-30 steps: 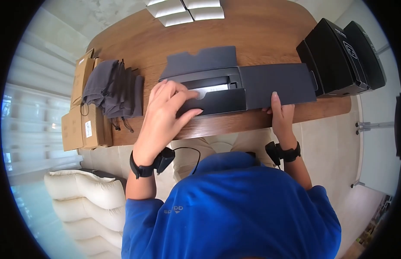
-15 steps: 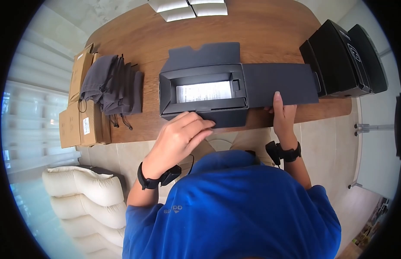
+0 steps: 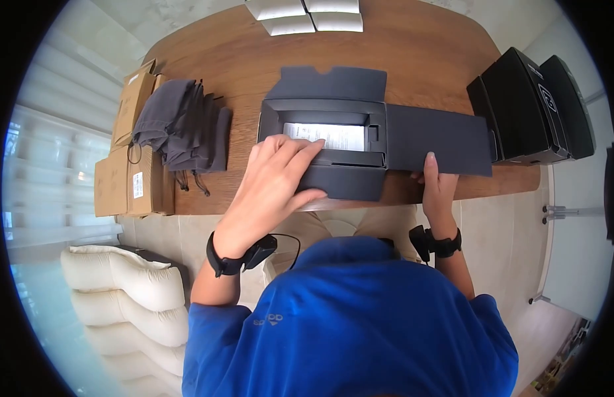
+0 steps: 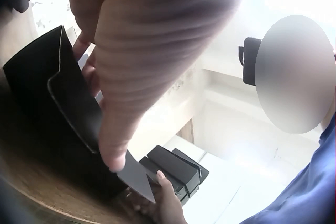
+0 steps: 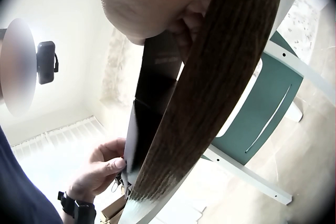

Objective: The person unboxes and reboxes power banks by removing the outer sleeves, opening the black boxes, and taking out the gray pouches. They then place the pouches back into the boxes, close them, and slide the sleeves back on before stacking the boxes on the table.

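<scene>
Overhead, the table (image 3: 413, 59) carries an open box (image 3: 333, 142) under the left hand (image 3: 274, 182), whose straight fingers rest on its paper (image 3: 333, 135); the print is unreadable. Right hand (image 3: 438, 188) pinches the flap (image 3: 439, 139). Only the right wrist view shows the table's underside.

A rounded brown wooden table (image 3: 419, 46) carries everything else. At its left end lies a stack of grey drawstring fabric pouches (image 3: 181, 129), with brown cardboard cartons (image 3: 131, 178) just beyond them at the table's left edge. Closed black boxes (image 3: 535, 106) stand in a row at the table's right end, and white flat packets (image 3: 304, 14) lie along its far edge.
</scene>
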Motion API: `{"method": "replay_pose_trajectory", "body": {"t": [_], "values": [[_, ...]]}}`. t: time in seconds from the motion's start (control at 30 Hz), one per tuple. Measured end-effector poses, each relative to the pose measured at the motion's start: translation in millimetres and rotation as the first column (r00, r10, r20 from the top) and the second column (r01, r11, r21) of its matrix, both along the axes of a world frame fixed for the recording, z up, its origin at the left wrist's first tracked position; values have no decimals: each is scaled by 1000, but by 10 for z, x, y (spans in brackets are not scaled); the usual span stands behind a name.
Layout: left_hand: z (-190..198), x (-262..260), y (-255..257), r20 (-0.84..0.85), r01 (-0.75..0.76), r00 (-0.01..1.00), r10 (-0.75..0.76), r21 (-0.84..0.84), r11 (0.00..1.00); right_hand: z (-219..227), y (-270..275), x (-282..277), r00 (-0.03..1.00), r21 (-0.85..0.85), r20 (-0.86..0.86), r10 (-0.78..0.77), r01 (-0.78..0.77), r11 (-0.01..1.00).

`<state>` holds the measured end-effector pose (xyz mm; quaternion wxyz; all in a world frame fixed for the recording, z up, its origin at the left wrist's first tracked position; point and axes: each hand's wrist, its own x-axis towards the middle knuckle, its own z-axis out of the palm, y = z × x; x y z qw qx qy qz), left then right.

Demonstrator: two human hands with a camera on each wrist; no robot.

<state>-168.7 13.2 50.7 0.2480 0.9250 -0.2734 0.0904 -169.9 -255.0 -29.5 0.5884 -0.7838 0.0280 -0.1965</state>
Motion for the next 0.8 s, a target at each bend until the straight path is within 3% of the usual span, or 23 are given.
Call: {"method": "replay_pose_trajectory", "body": {"t": [0.1, 0.2, 0.27, 0.3, 0.37, 0.4, 0.5, 0.6, 0.73, 0.8], "values": [[-78, 48, 17, -32, -13, 999, 14, 30, 999, -26, -90, -1, 998, -148, -38, 54, -59, 987], [-133, 47, -33, -24, -58, 998, 60, 76, 995, 18, -42, -14, 995, -78, -104, -12, 3, 997], [-136, 40, -2, -59, 2, 998, 0, 29, 1000, -56, -108, -4, 995, -139, -71, 64, -73, 988], [-146, 34, 30, -46, -37, 998, 38, 35, 999, -37, -92, -4, 996, -129, -68, 56, -64, 990], [-155, 43, 78, 79, 97, 993, -90, -90, 991, -39, -57, 33, 997, -121, -53, 64, -70, 990], [-127, 39, 106, 87, 85, 993, -78, -91, 992, -70, -55, 37, 998, -86, -29, 51, -53, 995], [-117, 30, 197, 224, -202, 938, 264, -266, 943, -74, -87, 25, 999, -63, -21, 46, -48, 997], [-288, 45, 224, -6, -419, 893, 450, -378, 826, -53, -60, 13, 998, -62, -29, 48, -49, 997], [-313, 52, 243, -182, -409, 913, 366, -396, 822, -27, -39, 13, 999, -70, -19, 37, -39, 997], [-262, 64, 266, -352, -492, 871, 344, -603, 628, -33, -60, 6, 998, -82, -22, 52, -53, 995]]}}
